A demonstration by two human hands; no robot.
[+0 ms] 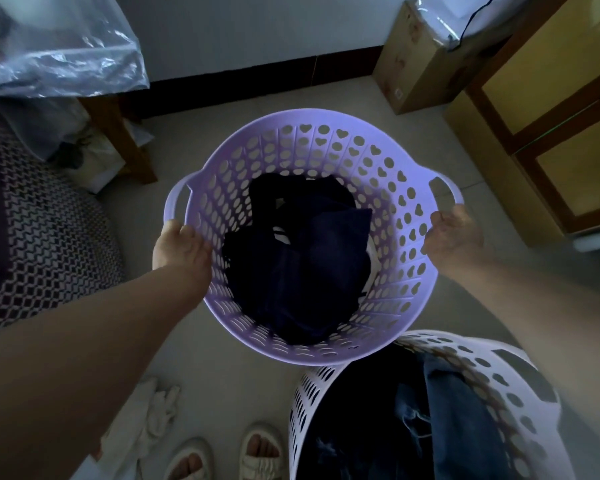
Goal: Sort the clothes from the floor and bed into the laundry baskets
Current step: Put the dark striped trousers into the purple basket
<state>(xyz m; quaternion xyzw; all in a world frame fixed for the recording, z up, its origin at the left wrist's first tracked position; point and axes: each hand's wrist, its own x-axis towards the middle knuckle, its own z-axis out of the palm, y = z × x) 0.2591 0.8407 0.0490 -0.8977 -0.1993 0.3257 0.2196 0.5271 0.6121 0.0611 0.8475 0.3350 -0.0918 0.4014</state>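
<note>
A round purple laundry basket (326, 136) with heart-shaped holes is in the middle of the view, with dark navy clothes (302, 265) piled inside. My left hand (179, 245) grips its left rim just below the left handle. My right hand (452, 235) grips the right rim below the right handle. A white perforated basket (492, 382) sits at the lower right, holding dark clothes and blue denim (458, 420). A pale crumpled garment (146, 424) lies on the floor at the lower left, beside my sandalled feet.
A bed with a patterned dark-and-white cover (42, 244) fills the left side. A clear plastic bag (56, 43) lies above it near a wooden leg (118, 133). A cardboard box (416, 64) and a wooden cabinet (548, 126) stand at the right.
</note>
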